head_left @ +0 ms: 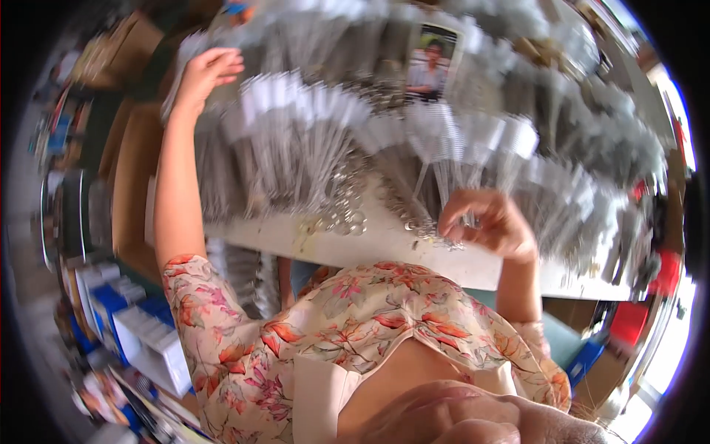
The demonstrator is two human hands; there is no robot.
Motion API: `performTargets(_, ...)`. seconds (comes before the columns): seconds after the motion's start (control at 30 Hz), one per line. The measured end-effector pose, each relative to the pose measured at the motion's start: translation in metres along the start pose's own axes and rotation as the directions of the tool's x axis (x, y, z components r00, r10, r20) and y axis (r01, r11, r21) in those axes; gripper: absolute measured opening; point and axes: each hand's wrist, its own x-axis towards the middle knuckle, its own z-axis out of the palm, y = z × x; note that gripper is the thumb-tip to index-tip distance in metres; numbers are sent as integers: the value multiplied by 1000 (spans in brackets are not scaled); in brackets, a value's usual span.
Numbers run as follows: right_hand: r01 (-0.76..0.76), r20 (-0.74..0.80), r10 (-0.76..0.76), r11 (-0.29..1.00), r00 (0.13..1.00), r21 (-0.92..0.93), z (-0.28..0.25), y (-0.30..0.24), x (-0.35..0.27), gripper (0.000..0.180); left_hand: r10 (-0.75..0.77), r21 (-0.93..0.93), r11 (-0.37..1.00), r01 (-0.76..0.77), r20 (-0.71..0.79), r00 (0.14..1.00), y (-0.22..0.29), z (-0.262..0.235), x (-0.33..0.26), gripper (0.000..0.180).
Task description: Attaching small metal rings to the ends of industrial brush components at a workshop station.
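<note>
My left hand (211,78) reaches out to the far left of the table, fingers stretched and nothing visible in them. It is beside bundles of thin wire-like stems with white ends (296,107), which are blurred. On the right, my right hand (492,226) hovers low over the table's near part, thumb and fingers curled together. Whatever lies between those fingertips is too small and blurred to name. Just left of that hand are small shiny metal pieces (414,222). Several round silvery discs or rings (344,222) are scattered between the bundles.
A pale table (458,260) spans the front. Further grey-white bundles (606,140) crowd its right side. Among the bundles stands a phone or picture (430,63). Cardboard boxes (133,185) flank the left; white boxes (151,351) are lower left. Something red (629,323) is at right.
</note>
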Motion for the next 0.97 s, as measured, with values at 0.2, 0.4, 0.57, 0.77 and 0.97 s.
performTargets(0.2,-326,-617,115,914,779,-242,-130,-22,-17,17,-216,208,928,311,-381,899,-115,-53,122,26)
performTargets(0.4,-607,-643,255,681,722,-410,-220,43,16,26,-166,130,963,237,-407,898,-90,-20,107,21)
performTargets(0.57,-707,-669,330,564,666,-426,-239,92,70,34,-82,-148,989,-5,-580,810,-25,-24,64,17)
performTargets(0.77,-671,-754,145,582,641,-459,-239,106,69,34,299,-43,941,-337,-368,881,114,98,64,24)
performTargets(0.97,-433,-826,147,893,544,-126,-273,70,63,16,134,733,666,-140,67,989,48,172,126,42)
